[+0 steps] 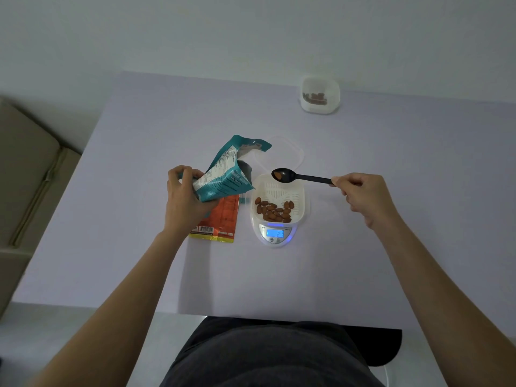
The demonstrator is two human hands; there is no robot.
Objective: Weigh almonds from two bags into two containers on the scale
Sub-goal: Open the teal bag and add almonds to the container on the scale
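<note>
desk: spooning step, 2nd tub filling imo. teal bag clamped in left fingers. scale + tub sit btwn those and right fingers, which pinch the spoon end. almond in spoon, over tub. next: tip it gently, watch display.

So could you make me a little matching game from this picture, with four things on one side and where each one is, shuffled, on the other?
Things:
1 teal bag
2 orange bag
3 black spoon
4 white container

Places:
A alone at the far side of the table
B gripped by the left hand
C lying flat beside the scale
D pinched by the right hand, over the scale

Pairs: 1-B, 2-C, 3-D, 4-A
</note>
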